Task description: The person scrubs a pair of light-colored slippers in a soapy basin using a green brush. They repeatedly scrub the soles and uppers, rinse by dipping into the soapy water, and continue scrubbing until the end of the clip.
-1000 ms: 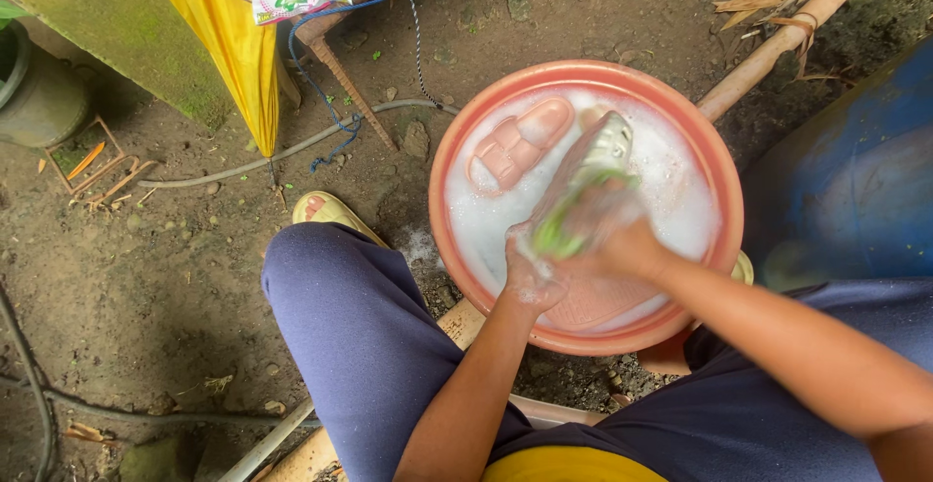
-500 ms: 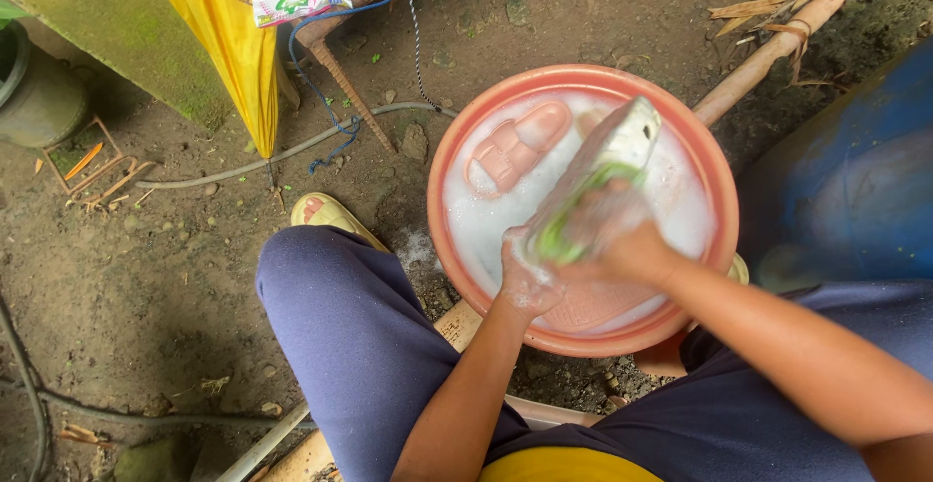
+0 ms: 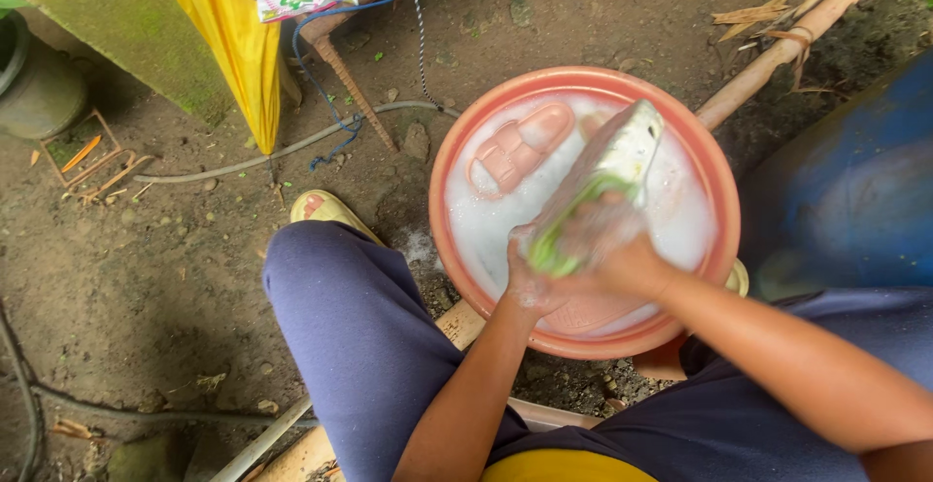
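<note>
Both hands, left and right, clench a soapy pale sandal over the basin's near rim, best scrubbed firmly above the suds.

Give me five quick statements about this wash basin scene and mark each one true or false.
1. Both hands hold a pale sandal with a green inside over the basin. True: the left hand and right hand grip the sandal above the orange basin.
2. The basin holds clear, still water. False: the water is white and foamy.
3. A pink sandal lies in the suds. True: the pink sandal lies at the basin's far left side.
4. The basin stands on a tiled floor. False: it stands on bare dirt ground.
5. A blue container stands beside the basin. True: the blue container is at the right.
</note>
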